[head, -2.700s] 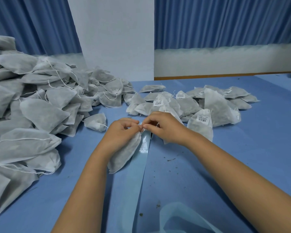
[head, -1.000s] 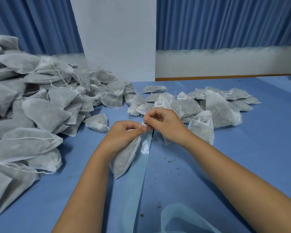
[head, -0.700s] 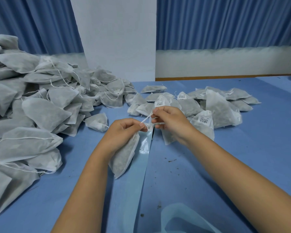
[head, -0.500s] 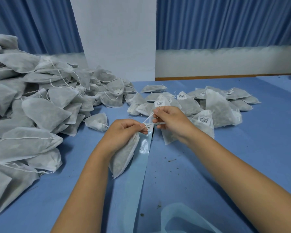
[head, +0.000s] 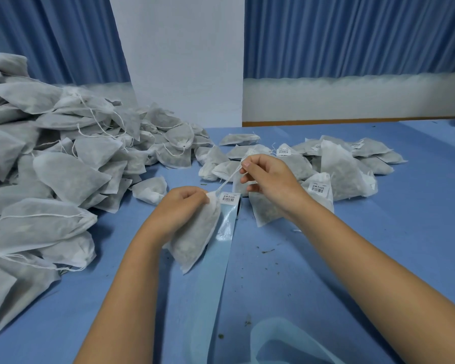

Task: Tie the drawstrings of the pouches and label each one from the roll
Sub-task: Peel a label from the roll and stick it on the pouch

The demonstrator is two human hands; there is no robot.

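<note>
My left hand (head: 180,207) grips the gathered neck of a white fabric pouch (head: 193,239) that hangs below it over the table. From the neck a white drawstring (head: 227,179) runs taut up and to the right, where my right hand (head: 269,179) pinches its end. A pale blue label strip (head: 216,271) lies along the table under the pouch, with one barcode label (head: 229,198) at its far end.
A big heap of unlabelled pouches (head: 50,179) fills the left side. A smaller group of labelled pouches (head: 334,169) lies behind my right hand. The blue table (head: 378,232) carries small crumbs; loose strip backing (head: 281,342) curls at the near edge.
My hands were pinched together at the pouch neck; my right hand has since pulled up and to the right, drawing the string out taut. My left hand kept its hold on the pouch.
</note>
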